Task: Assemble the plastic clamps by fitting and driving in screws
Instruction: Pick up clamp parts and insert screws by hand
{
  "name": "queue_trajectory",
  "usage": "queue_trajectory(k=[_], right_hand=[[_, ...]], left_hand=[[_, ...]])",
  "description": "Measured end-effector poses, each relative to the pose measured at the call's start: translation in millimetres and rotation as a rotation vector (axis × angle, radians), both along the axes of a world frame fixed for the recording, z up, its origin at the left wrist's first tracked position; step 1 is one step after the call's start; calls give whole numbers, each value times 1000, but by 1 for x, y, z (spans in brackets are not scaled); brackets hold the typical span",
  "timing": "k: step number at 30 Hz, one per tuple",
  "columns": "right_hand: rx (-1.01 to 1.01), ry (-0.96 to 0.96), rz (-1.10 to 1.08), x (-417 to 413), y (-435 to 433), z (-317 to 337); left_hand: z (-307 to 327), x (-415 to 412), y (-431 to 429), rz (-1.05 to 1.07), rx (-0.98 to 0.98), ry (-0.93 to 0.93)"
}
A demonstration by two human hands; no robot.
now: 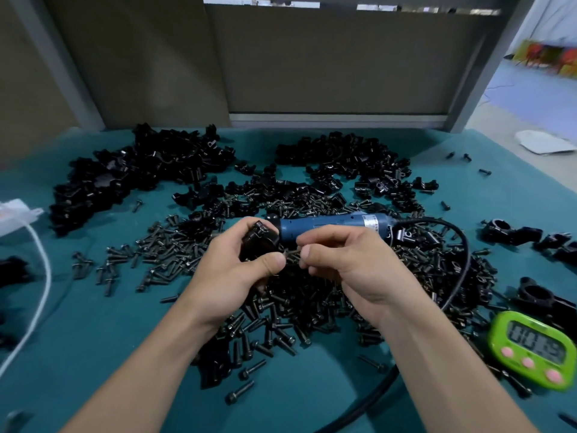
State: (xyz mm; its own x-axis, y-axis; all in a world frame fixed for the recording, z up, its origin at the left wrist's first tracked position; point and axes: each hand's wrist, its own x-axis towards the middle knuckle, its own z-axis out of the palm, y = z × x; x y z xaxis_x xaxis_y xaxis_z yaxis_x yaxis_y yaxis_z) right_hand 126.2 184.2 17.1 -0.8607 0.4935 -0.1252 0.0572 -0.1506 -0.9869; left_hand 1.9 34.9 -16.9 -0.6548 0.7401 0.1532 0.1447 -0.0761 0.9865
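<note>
The fingers [271,260] of the left hand [231,270] are curled round a black clamp [260,240], with the thumb pressed on its near side, and hold it above the middle of the worktop [93,339]. The right hand [352,267] pinches a small screw [292,255] between thumb and forefinger, its other fingers loosely bent. The screw lies against the clamp's right side; whether it sits in a hole cannot be told. Just behind both hands a blue screwdriver [331,228] lies on its side with its tip toward the left. Its black cord [463,257] curves off to the right and round to the near edge. Under and around the hands a heap of loose screws [281,307] spreads from the middle of the worktop toward the near edge. Toward the far edge lie a left pile [134,170] of black clamp parts, near the far left corner, and a right pile [349,160] of the same, right of centre. Near the right edge sit several ring-shaped clamps [524,235], and by the near right corner a green timer [534,348] with pink buttons. At the left edge a white cable [42,276] runs from a white box [15,214] toward the near left corner.
</note>
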Motion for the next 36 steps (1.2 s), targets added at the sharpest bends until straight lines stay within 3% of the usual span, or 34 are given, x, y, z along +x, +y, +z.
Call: queue_trajectory(k=[5, 8, 19, 26, 36], right_hand=[[-148, 83, -32, -3, -2, 1], [-122, 124, -23, -3, -4, 2], [372, 67, -28, -3, -3, -2], [430, 91, -139, -2, -4, -3], [692, -72, -116, -1, -13, -3]], left_hand=[[1, -2, -2, -103, 73, -114], [0, -1, -1, -151, 91, -133], [-1, 0, 1, -162, 68, -124], [0, 1, 0, -156, 52, -129], [-1, 3, -1, -133, 5, -51]])
